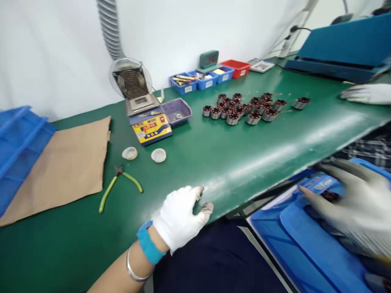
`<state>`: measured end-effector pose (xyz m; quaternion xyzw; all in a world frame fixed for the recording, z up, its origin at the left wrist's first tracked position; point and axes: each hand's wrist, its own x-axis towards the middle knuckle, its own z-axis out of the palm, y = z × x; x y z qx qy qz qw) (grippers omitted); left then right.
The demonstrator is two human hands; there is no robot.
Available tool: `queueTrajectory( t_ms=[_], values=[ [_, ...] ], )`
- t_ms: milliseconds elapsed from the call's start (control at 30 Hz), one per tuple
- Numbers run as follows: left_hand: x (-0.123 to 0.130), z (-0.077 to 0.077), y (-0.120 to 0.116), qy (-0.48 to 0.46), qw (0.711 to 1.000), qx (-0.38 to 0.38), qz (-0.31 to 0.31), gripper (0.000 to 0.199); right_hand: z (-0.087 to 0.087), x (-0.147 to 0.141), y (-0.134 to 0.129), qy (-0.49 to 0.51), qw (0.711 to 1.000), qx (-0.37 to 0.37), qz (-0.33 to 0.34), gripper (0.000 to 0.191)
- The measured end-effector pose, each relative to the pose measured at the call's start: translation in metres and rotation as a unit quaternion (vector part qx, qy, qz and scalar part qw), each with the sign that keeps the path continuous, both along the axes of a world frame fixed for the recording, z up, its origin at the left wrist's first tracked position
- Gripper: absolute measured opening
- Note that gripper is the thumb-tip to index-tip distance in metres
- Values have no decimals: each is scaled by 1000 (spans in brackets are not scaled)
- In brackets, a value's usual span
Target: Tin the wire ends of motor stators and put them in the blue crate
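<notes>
My left hand [183, 215], in a white glove with a blue band at the wrist, rests at the front edge of the green table [189, 162]. Its thumb and forefinger are apart with nothing between them. At the lower right my right hand [357, 203], also gloved and slightly blurred, reaches over a blue crate [275, 232]. The thumb stands away from the fingers, and a copper-wound motor stator [331, 196] shows in the gap; I cannot make out any contact. Several more stators [232, 119] stand in a group on the table.
Green-handled cutters [109, 193] and two white caps [158, 155] lie left. Behind them stand a yellow-fronted soldering unit [152, 128] and a purple tray [177, 110]. Cardboard [70, 162] and a blue bin [21, 150] are far left. Another person's gloved hand [366, 94] rests far right.
</notes>
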<state>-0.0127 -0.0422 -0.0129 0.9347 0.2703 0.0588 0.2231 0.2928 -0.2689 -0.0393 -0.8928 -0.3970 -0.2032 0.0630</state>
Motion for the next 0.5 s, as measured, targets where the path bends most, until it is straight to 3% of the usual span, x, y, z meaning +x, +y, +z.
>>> queueTrajectory(
  t_ms=[133,233,333,433,500],
  values=[
    [4,6,3,25,999,-32,11,42,41,11,161,64,995,-24,73,68],
    [5,9,5,30,998,-47,2,43,51,23,236,76,994,-33,70,57],
    [4,10,7,28,998,-53,-2,44,47,34,257,93,991,-37,84,43],
    [3,8,6,0,997,-82,13,45,43,33,243,95,985,-40,139,41],
    [4,5,6,-62,985,-148,63,44,39,18,228,98,979,-38,174,37]
  ],
)
